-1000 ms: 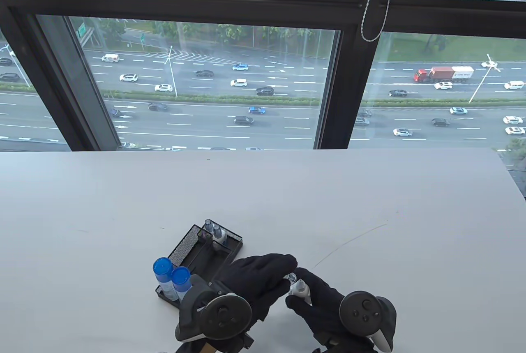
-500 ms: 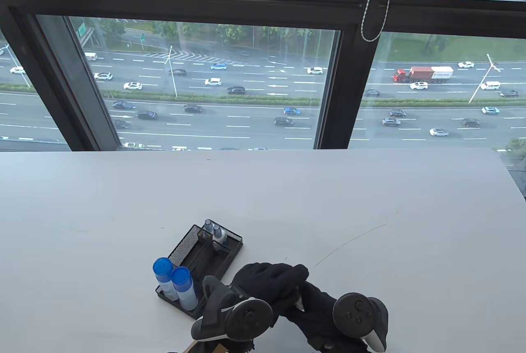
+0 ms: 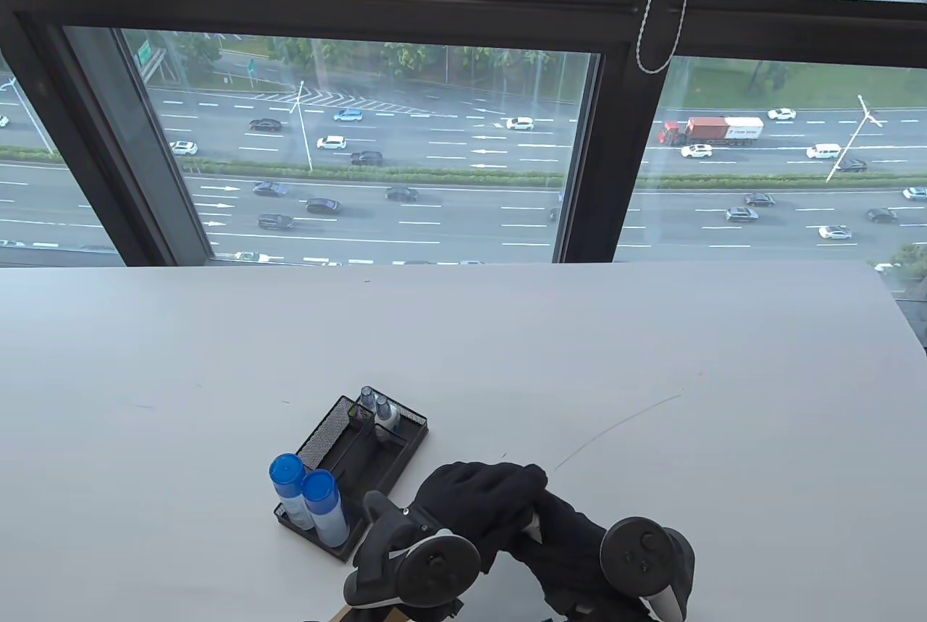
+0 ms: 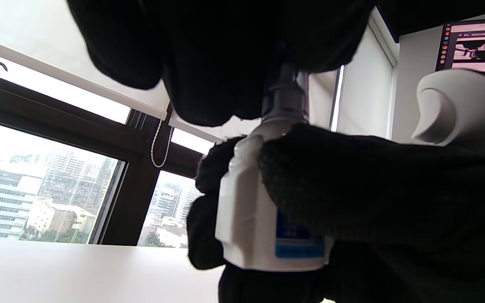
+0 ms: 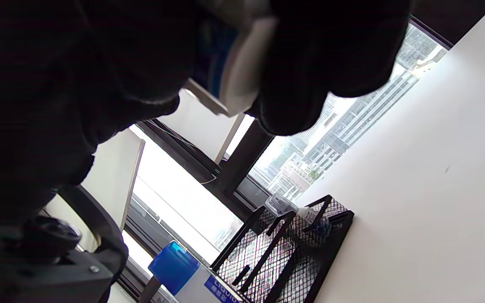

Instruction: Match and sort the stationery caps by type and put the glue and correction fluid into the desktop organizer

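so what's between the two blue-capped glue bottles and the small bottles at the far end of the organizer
Only empty mesh compartments of the organizer lie between the glue bottles and the small bottles, as the table view shows.

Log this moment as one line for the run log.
right hand: grips correction fluid bottle | left hand: fingers on its cap end | organizer: two blue-capped glue bottles, two small bottles

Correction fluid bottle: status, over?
Right hand grips the white bottle. Left hand fingers close over its cap. Organizer holds two glue bottles; nothing blocking.
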### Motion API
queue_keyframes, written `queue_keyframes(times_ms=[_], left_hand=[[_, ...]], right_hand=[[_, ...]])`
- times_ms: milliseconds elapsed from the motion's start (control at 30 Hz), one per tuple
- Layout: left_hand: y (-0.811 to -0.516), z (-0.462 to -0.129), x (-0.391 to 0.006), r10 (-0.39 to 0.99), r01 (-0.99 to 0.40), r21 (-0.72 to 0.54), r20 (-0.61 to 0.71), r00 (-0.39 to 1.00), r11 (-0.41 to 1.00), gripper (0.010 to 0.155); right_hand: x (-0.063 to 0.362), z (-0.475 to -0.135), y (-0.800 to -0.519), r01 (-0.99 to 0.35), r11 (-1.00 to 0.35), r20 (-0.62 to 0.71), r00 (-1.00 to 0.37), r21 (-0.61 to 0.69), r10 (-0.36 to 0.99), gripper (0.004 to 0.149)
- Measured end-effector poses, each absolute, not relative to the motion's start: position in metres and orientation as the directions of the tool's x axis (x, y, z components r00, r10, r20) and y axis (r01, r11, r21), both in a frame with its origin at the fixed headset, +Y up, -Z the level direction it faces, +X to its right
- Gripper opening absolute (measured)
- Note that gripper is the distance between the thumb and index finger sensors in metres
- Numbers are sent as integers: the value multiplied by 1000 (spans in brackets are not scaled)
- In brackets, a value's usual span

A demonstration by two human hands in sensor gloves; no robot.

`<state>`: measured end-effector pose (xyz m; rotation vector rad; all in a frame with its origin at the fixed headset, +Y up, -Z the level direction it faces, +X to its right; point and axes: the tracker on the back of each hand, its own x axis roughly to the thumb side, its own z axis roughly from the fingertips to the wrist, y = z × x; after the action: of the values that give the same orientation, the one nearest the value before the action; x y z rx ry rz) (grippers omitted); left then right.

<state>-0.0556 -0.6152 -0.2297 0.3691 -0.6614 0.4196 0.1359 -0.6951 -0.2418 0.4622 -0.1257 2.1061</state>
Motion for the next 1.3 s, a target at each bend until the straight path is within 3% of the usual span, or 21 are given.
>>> queue_keyframes(times_ms=[300, 467, 533, 667, 1067, 1200, 1300], left_hand=[[-623, -230, -51, 241, -473, 201, 654, 717, 858, 45], [-609, -230, -56, 209, -375, 125, 652, 729, 918, 47], [-603, -224, -57, 161, -359, 173, 663, 731, 917, 52], [-595, -214, -54, 25, -218, 208, 667, 745, 953, 54], [-602, -220, -51, 10, -205, 206, 681, 733, 957, 53], [-597, -230, -61, 58, -252, 248, 596, 801, 935, 52], [-586, -243, -73, 33, -215, 352, 458, 888, 911, 52]], right_hand=[[140, -246, -699, -830, -548, 371, -480, 100, 795, 57], [137, -247, -702, -807, -561, 425, -450, 183, 786, 59], [134, -243, -698, -805, -579, 470, -464, 132, 751, 60], [131, -241, -696, -800, -574, 475, -443, 172, 760, 60], [131, -246, -698, -746, -629, 470, -485, 218, 738, 63], [136, -243, -694, -674, -736, 465, -632, 64, 620, 72], [144, -241, -688, -486, -860, 415, -823, -158, 389, 69]])
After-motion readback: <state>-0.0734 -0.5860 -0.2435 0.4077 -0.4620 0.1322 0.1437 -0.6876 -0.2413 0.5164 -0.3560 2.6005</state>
